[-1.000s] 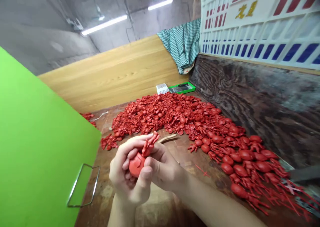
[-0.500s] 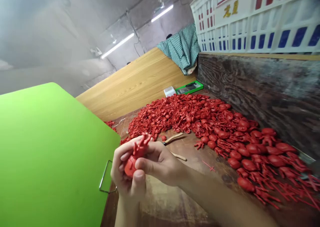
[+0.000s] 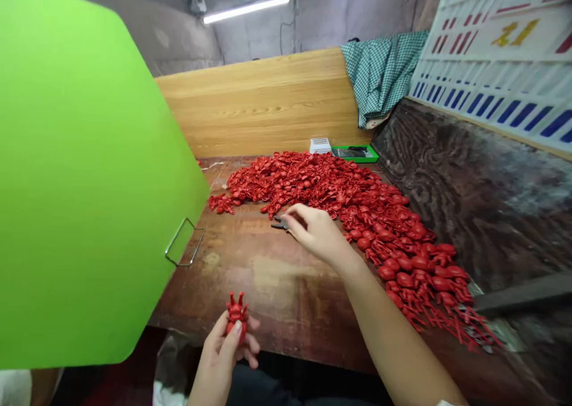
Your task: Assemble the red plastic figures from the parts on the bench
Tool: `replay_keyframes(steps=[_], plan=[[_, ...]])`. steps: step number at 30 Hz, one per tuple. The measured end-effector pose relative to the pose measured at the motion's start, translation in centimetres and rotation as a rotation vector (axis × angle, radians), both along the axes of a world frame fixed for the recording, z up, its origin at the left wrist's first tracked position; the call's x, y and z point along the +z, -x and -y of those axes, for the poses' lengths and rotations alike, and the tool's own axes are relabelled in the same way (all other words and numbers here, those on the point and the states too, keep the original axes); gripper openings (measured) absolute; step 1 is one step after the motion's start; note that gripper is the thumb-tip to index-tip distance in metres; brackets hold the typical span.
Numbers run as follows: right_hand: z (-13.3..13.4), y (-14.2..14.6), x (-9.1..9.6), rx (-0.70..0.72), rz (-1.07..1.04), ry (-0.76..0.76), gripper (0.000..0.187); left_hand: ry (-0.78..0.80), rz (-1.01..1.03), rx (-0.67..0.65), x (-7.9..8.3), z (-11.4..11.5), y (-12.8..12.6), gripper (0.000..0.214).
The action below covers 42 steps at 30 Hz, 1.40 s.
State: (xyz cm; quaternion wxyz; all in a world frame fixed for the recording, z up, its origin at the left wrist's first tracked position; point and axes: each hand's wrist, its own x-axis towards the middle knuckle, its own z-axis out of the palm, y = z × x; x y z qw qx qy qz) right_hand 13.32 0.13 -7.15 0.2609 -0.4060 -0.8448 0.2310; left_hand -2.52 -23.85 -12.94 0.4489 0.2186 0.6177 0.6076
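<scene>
My left hand (image 3: 227, 346), low at the table's front edge, is closed round a small red plastic toy figure (image 3: 237, 312) with several prongs pointing up; thumb and fingers hide its lower part. Farther out, my right hand (image 3: 310, 227) is closed over the handles of a pair of pliers (image 3: 280, 222). Only their dark metal jaws show, pointing left. Just beyond the pliers lies a big heap of red plastic parts (image 3: 308, 182), and rounded red pieces with legs (image 3: 404, 266) spread along its right side.
A bright green panel (image 3: 89, 185) with a wire handle (image 3: 185, 245) stands at the left. Behind the heap are a green tray (image 3: 357, 153), a white box (image 3: 320, 145) and a wooden board (image 3: 268, 102) with a checked cloth (image 3: 379, 72). A white basket (image 3: 491, 54) sits at upper right.
My hands have parted. The right one has let go of the figure and moved out onto the pliers; the left one has lowered with the figure. The view has levelled.
</scene>
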Motion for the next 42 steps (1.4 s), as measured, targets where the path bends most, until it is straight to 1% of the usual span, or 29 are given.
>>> replay_keyframes(steps=[1,3,5,7,9,12,15,18,20,22,24,26,28,30,31,33,35,37,40,42], plan=[[-1.1,-0.2,-1.6,-0.114,0.112,0.014,0.028,0.045,0.077,-0.01,-0.8,1.0,-0.2,0.052],[-3.3,-0.6,-4.7,-0.216,0.267,0.016,0.026,0.115,0.216,-0.046,-2.3,3.0,-0.9,0.055],[-5.2,-0.8,-7.2,-0.238,0.382,-0.009,0.027,0.158,0.312,-0.11,-3.6,4.5,-1.7,0.058],[-6.7,-0.6,-8.6,-0.219,0.471,-0.039,0.033,0.174,0.358,-0.146,-4.5,5.6,-2.2,0.063],[-7.9,-0.1,-9.3,-0.194,0.538,-0.056,0.036,0.149,0.348,-0.146,-4.8,6.1,-2.2,0.066],[-8.7,0.9,-9.5,-0.189,0.593,-0.06,0.034,0.062,0.264,-0.167,-4.2,5.7,-0.8,0.065],[-8.5,1.6,-9.6,-0.223,0.6,-0.057,0.032,-0.014,0.165,-0.229,-3.1,4.7,1.1,0.06],[-7.3,1.3,-9.2,-0.291,0.571,-0.039,0.028,-0.068,0.03,-0.258,-2.1,3.9,2.7,0.057],[-5.7,0.4,-8.7,-0.319,0.53,-0.005,0.021,-0.12,-0.076,-0.249,-1.5,3.7,3.4,0.054],[-3.1,-1.0,-8.1,-0.295,0.476,0.048,0.016,-0.188,-0.2,-0.242,-1.0,3.7,3.9,0.05],[0.9,-2.7,-7.5,-0.229,0.422,0.124,0.025,-0.245,-0.321,-0.255,-0.5,3.8,4.3,0.049],[6.0,-4.5,-7.1,-0.17,0.346,0.235,0.037,-0.281,-0.418,-0.289,-0.1,3.9,4.6,0.054],[11.4,-5.8,-7.0,-0.14,0.074,0.452,0.038,-0.307,-0.497,-0.376,0.1,3.9,4.9,0.067],[16.4,-6.6,-7.3,-0.171,-0.056,0.579,0.04,-0.331,-0.563,-0.518,0.1,3.8,5.1,0.079],[18.5,-6.8,-7.5,-0.202,-0.1,0.612,0.04,-0.342,-0.593,-0.591,0.1,3.7,5.0,0.082],[21.8,-7.0,-7.9,-0.278,-0.144,0.623,0.037,-0.368,-0.649,-0.706,0.2,3.5,4.8,0.086],[24.0,-6.8,-8.0,-0.337,-0.141,0.596,0.032,-0.393,-0.707,-0.768,0.4,3.0,4.4,0.088],[25.4,-6.6,-8.0,-0.369,-0.104,0.527,0.03,-0.402,-0.745,-0.81,0.7,2.5,4.1,0.091],[26.5,-6.1,-8.0,-0.387,-0.035,0.402,0.033,-0.402,-0.758,-0.888,1.0,1.8,3.7,0.093],[26.9,-5.9,-8.1,-0.373,-0.004,0.38,0.034,-0.385,-0.757,-0.952,1.2,1.5,3.7,0.095]])
